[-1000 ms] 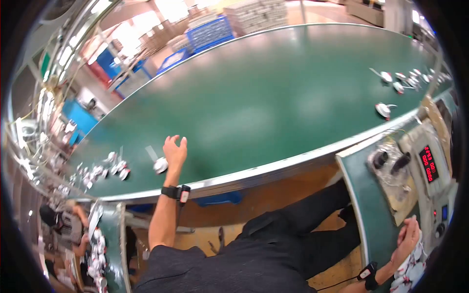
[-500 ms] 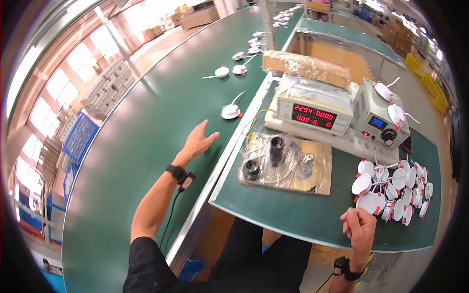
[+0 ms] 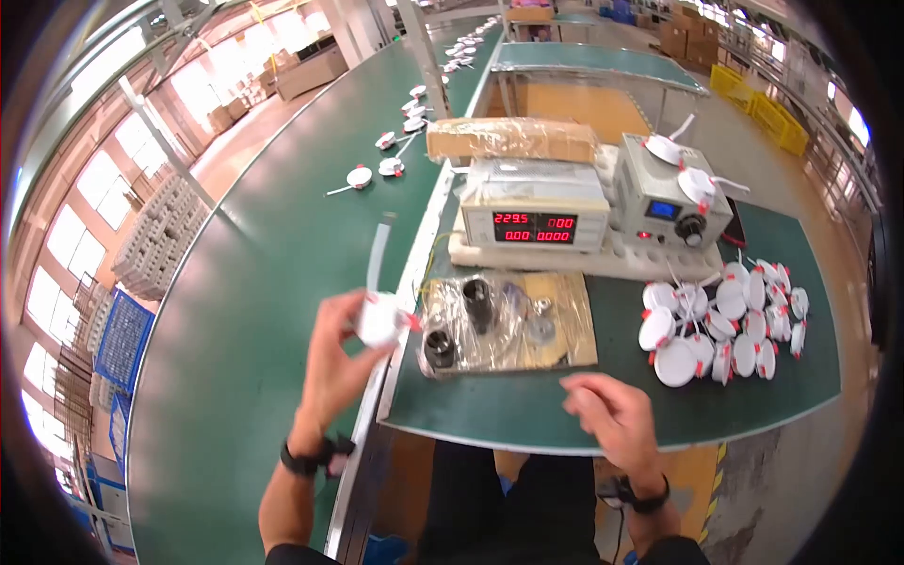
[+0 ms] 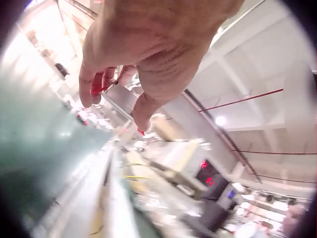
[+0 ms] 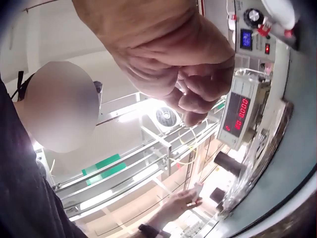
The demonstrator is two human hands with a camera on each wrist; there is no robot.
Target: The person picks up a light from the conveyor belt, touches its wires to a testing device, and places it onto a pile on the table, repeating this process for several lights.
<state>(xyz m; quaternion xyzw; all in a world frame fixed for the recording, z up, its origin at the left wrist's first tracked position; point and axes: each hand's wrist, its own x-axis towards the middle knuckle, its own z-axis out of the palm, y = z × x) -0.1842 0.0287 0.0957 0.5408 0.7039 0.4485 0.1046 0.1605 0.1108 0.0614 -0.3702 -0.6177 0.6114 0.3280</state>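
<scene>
At the belt's near edge, my left hand (image 3: pixel 331 367) holds a small round white downlight (image 3: pixel 379 321) with red clips, its pale lead sticking up. From the left wrist view, the thumb and fingers pinch the downlight (image 4: pixel 122 97) by its sides. My right hand (image 3: pixel 617 422) hovers over the front of the green workbench (image 3: pixel 490 412), fingers loosely curled and nothing visible in them. Behind it, a board (image 3: pixel 565 330) wrapped in clear film carries two black sockets (image 3: pixel 477 303). Right of that hand lies a pile of white downlights (image 3: pixel 730 299).
A power meter (image 3: pixel 537 226) with red digits stands behind the board. Beside it is a grey box with a dial (image 3: pixel 670 202), two downlights on top. More downlights (image 3: pixel 359 177) lie along the green conveyor belt (image 3: pixel 264 311). A wrapped carton (image 3: pixel 508 141) lies behind the meter.
The view has swung right, from the belt to the workbench. My left hand, empty before, has taken the downlight off the belt. My right hand has moved left, away from the pile.
</scene>
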